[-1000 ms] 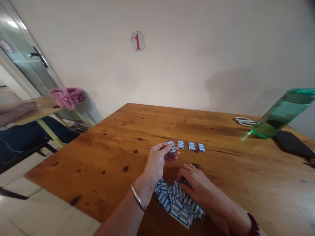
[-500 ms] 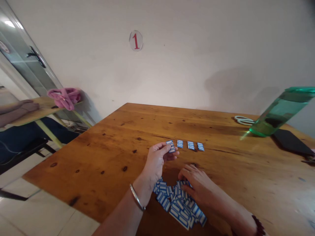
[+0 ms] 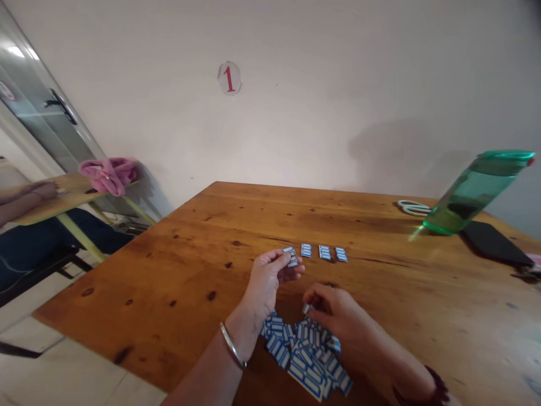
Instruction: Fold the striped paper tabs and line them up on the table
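Note:
My left hand (image 3: 276, 270) pinches a small blue-and-white label card (image 3: 289, 256) between thumb and fingers, above the table. Whether it is one card or a thin stack I cannot tell. Just below and to the right, my right hand (image 3: 332, 307) is closed, thumb and fingertips on a small blue-and-white label card (image 3: 307, 308) at the top edge of a loose pile of such cards (image 3: 306, 361). Part of the pile is hidden under my right hand. Beyond my hands, three small card groups (image 3: 324, 252) lie in a row on the wooden table (image 3: 262, 208).
At the right stand a tilted-looking green bottle (image 3: 475, 194), a white cable (image 3: 414, 208) and a flat black object (image 3: 494, 243). On a side table at the left lie a pink cloth (image 3: 110, 173) and another person's arms (image 3: 27, 200). A wall (image 3: 296, 129) rises behind the table.
My right hand has closed its fingers on a card at the pile's upper edge and lifted it slightly. My left hand keeps its pinch. The whole view has shifted a little.

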`<state>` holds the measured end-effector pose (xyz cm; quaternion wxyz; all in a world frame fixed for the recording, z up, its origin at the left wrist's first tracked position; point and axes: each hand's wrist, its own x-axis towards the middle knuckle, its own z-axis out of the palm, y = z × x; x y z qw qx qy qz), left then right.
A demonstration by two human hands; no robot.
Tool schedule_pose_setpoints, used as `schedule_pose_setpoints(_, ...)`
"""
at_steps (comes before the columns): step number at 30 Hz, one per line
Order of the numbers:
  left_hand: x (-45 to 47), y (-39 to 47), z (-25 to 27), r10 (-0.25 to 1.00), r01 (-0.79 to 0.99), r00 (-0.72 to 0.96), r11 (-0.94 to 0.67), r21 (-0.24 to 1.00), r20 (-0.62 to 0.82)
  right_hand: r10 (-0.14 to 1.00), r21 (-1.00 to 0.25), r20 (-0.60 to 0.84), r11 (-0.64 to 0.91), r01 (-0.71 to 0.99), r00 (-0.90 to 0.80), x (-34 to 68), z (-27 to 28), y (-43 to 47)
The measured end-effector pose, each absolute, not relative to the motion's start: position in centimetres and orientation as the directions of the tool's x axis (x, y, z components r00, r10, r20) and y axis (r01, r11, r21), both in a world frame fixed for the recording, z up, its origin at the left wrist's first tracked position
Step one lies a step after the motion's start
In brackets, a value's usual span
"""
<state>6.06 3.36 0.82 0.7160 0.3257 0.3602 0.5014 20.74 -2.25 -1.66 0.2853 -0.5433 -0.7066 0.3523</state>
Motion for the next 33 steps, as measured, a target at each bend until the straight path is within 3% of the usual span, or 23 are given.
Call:
schedule_pose_setpoints(3,6.1,3.3,0.8,0.952,-0.471,0.240,0.286,0.834,-0.191,0.986,-0.976,-0.074,-0.041,0.214,-0.150,21.4,-1.8,-1.6)
schedule_pose_setpoints(5,6.1,3.3,0.8,0.951,-0.460,0.243,0.285,0.841,-0.190,0.988,-0.993,-0.118,-0.119,-0.008,-0.102,21.7,-1.7,-1.4)
schedule_pose_setpoints(8,6.2,3.2,0.7,0.946,-0.446,0.258,0.296,0.844,-0.195,0.985,-0.972,-0.159,-0.167,-0.168,-0.063,21.7,-1.5,-1.5)
schedule_pose_setpoints(16,6.6,3.0,0.1,0.932,-0.420,0.306,0.316,0.851,-0.195,0.983,-0.948,-0.176,-0.156,-0.277,0.050,21.3,-0.6,-1.7)
schedule_pose_setpoints(24,7.2,2.6,0.2,0.923,-0.363,0.325,0.324,0.874,-0.207,0.985,-0.981,-0.046,-0.012,-0.196,0.167,21.4,-0.2,-1.7)
schedule_pose_setpoints(28,7.6,2.6,-0.3,0.944,-0.347,0.288,0.258,0.902,-0.159,0.985,-0.968,-0.057,-0.013,-0.252,0.164,21.3,-0.4,-1.7)
schedule_pose_setpoints(33,7.8,2.6,-0.6,0.963,-0.206,0.250,0.158,0.966,-0.104,0.979,-0.968,-0.096,-0.050,-0.245,0.180,21.2,-0.5,-1.8)
